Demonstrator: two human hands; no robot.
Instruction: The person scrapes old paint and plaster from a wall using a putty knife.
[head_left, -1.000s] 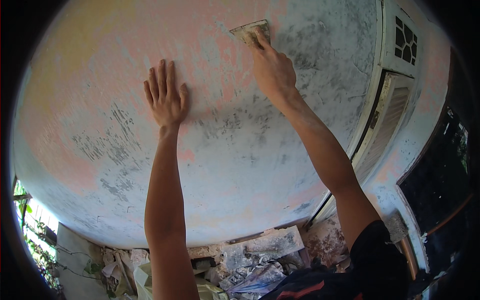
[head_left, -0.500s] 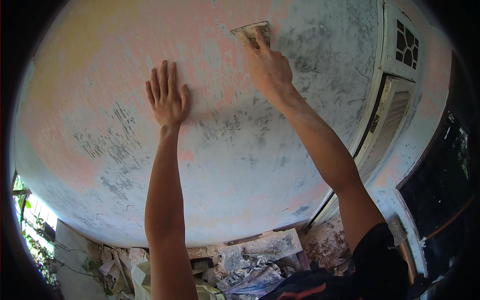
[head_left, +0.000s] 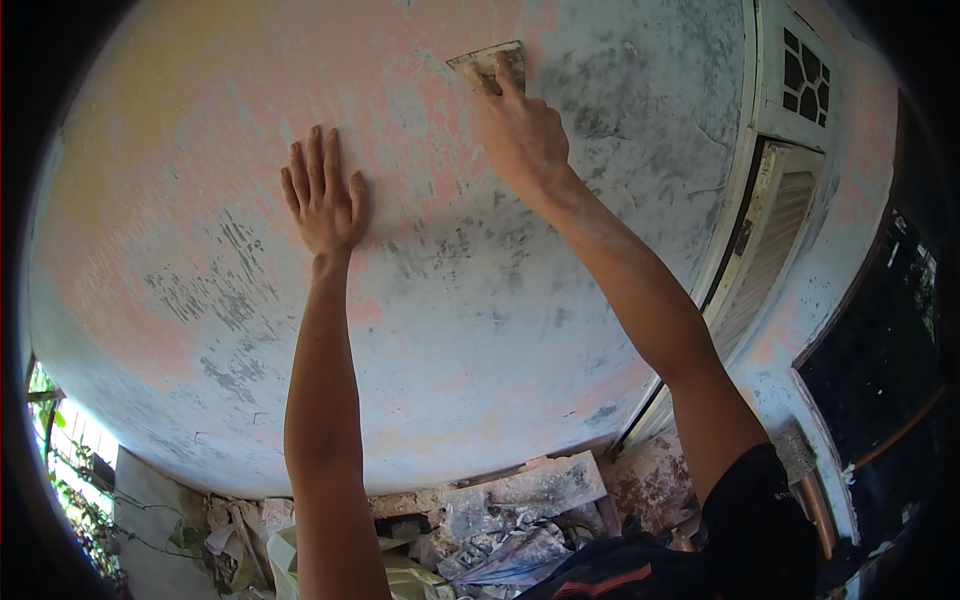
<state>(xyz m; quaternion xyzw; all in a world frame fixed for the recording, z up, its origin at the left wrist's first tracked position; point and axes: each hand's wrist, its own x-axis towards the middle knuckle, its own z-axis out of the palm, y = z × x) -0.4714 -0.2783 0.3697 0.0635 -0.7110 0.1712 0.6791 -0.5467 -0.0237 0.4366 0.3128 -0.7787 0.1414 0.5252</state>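
A weathered wall (head_left: 480, 330) with patches of pink, grey and black fills most of the view. My left hand (head_left: 325, 200) lies flat against it, fingers spread upward, holding nothing. My right hand (head_left: 520, 135) is higher and to the right, gripping a flat metal scraper (head_left: 488, 66) whose blade is pressed to the wall near the top of the view, one finger stretched along the blade.
A white louvred door frame (head_left: 770, 240) and a small lattice vent (head_left: 805, 75) stand at the right. Crumpled paper and rubble (head_left: 500, 530) cover the floor at the wall's foot. Green plants (head_left: 70, 480) show at the lower left.
My right hand has shifted very slightly with the scraper on the wall. My left hand has stayed flat in the same place.
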